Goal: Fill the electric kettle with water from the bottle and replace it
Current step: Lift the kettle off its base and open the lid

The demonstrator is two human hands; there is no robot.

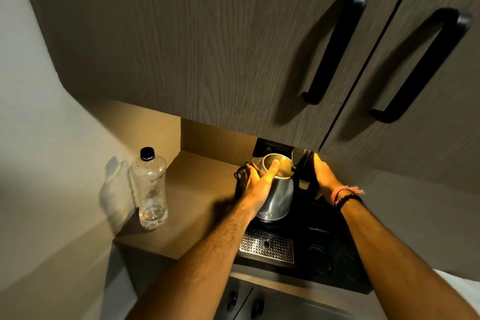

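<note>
Electric kettle (275,189) at centre frame, upright on a black tray (327,247), lid (301,160) swung open toward the right. Left hand (255,186) wrapped around the steel body, thumb lying over the rim, fingers hidden behind; likely steadying the pot so it sits square. Right hand (323,176) flat against the raised lid and black handle side, fingers mostly hidden, so cannot tell how tightly closed; probably holding the lid back or about to press it down. Bottle (150,187) standing capped at left of frame on the desk (192,202), well apart from the kettle, nearly empty with only a little water at the bottom. Judging from that, pouring looks done and kettle being settled back in place. Perforated drip grille (267,245) in the tray just below the kettle. Cupboard doors (207,41) filling the upper frame.
</note>
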